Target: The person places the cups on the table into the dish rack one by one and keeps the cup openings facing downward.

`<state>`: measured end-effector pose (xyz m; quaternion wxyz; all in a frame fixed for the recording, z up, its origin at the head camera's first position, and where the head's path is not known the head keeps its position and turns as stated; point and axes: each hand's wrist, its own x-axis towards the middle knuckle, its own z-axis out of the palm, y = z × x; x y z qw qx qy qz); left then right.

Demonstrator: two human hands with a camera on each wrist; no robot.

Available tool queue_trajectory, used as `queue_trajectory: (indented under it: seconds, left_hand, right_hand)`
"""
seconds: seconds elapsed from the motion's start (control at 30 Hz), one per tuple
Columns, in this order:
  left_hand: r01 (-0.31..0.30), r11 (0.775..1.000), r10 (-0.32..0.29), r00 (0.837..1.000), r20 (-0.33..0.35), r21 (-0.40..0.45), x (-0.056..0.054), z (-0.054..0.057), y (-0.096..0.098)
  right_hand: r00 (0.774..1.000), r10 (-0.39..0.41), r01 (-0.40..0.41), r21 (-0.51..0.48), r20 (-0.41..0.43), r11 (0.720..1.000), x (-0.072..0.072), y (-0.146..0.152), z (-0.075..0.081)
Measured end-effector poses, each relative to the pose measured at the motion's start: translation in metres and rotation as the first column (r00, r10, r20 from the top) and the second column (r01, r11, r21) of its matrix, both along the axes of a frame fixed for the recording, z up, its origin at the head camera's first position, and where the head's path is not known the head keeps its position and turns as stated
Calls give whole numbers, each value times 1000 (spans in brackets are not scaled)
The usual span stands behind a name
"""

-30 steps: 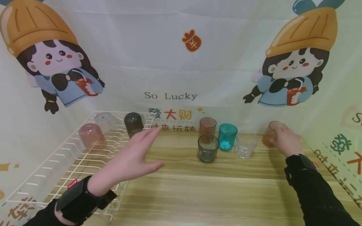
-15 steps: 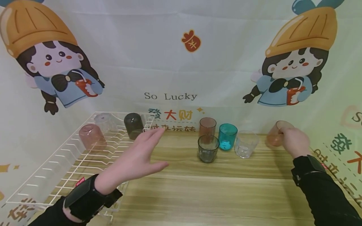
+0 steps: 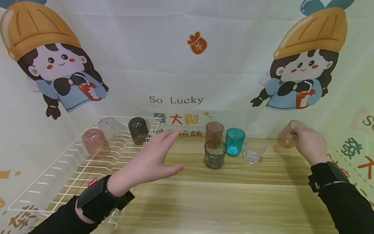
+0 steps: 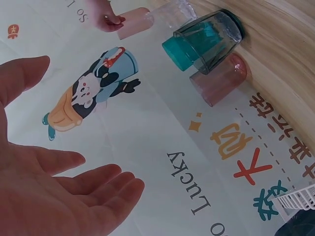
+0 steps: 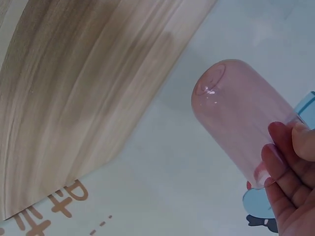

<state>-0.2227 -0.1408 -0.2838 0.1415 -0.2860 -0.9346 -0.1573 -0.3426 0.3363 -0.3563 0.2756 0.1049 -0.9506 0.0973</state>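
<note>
At the right of the head view my right hand (image 3: 312, 145) pinches a pink tinted glass (image 3: 283, 138) near its rim. The glass tilts and hangs above the table's back edge; the right wrist view shows its rounded base (image 5: 210, 81) away from the fingers. My left hand (image 3: 146, 159) hovers over the right side of the white wire rack (image 3: 70, 186), fingers extended, thumb apart, holding nothing. Between the hands stand a clear glass (image 3: 254, 150), a teal glass (image 3: 235, 141), a dark grey glass (image 3: 215, 156) and, partly hidden behind it, another pinkish glass (image 3: 214, 129).
Upside down in the rack are a pink glass (image 3: 94, 141), a clear glass (image 3: 108, 126) and a dark glass (image 3: 138, 129). A printed cloth (image 3: 175, 71) hangs behind the wooden table (image 3: 210, 204) and along its sides.
My right hand has moved right and slightly up, lifting the pink glass off the table and tilting it. My left hand has drifted right, still extended.
</note>
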Motion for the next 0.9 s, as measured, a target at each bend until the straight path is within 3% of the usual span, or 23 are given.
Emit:
queue_trajectory:
  seconds: [0.37,0.63,0.9]
  left_hand:
    - [5,1000,-6,1000,9,19,-3,0,1]
    - [6,999,-8,999,44,49,-4,6,8]
    - [16,997,-18,999,31,79,-6,10,12]
  right_hand:
    - [999,-14,15,-18,48,1000,13,-1,16]
    - [1000,0,-1,-52,-23,999,23,-6,27]
    - [998,41,-46,-91,-51,995,30,-26,33]
